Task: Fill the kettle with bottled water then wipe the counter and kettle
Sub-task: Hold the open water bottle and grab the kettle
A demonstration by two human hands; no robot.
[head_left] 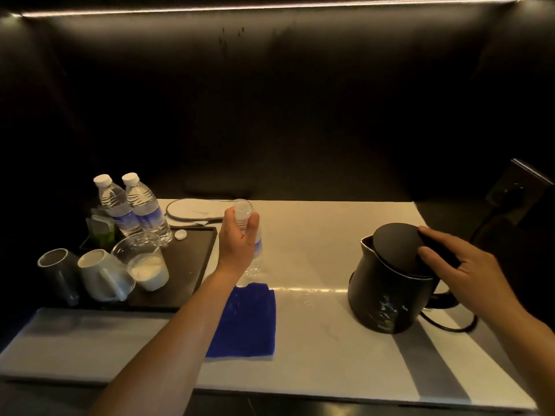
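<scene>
A black electric kettle [387, 298] stands on the white counter [315, 235] at the right, its round lid tilted on top. My right hand [459, 265] rests on the lid's rear edge and the handle. My left hand [240, 241] grips an uncapped clear water bottle [255, 253] standing upright at the counter's middle. The bottle looks nearly empty. A blue cloth [246, 319] lies flat just in front of the bottle, under my left forearm. The white bottle cap [180, 234] lies on the tray.
A dark tray [192, 265] at the left carries two capped full water bottles [132, 205], two mugs [99, 274], a clear glass [141, 256] and tea sachets. A white slipper [192, 210] lies at the back. The kettle's cord [450, 325] runs to a wall socket [516, 190].
</scene>
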